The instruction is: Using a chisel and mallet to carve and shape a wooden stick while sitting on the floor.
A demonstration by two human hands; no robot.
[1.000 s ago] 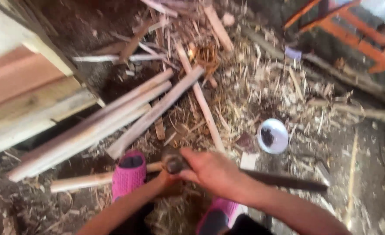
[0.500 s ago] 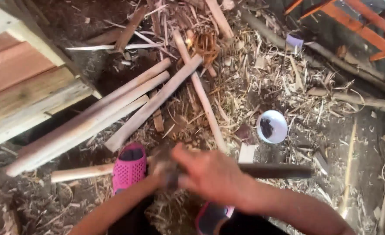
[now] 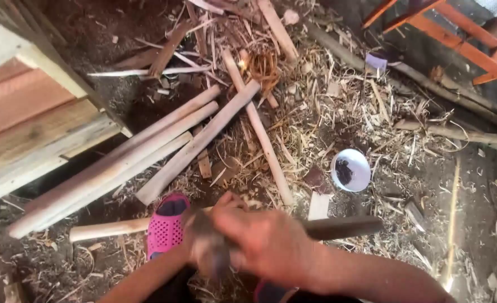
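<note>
right hand [image 3: 271,244] fisted round dark blade [image 3: 344,227]; left hand [image 3: 203,241] blurred, grip unclear; hands risen since earlier.

Dirt floor [image 3: 473,235], wood shavings [image 3: 315,123], orange frame [image 3: 456,28].

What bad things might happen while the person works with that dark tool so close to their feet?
The right hand grips a long dark tool, motion-blurred, right beside the left hand; a slip might hit those fingers. The foot in the pink perforated shoe sits close below, so a miss could strike it. Loose pale wooden poles and shavings lie all around, which may roll or trip someone.
</note>
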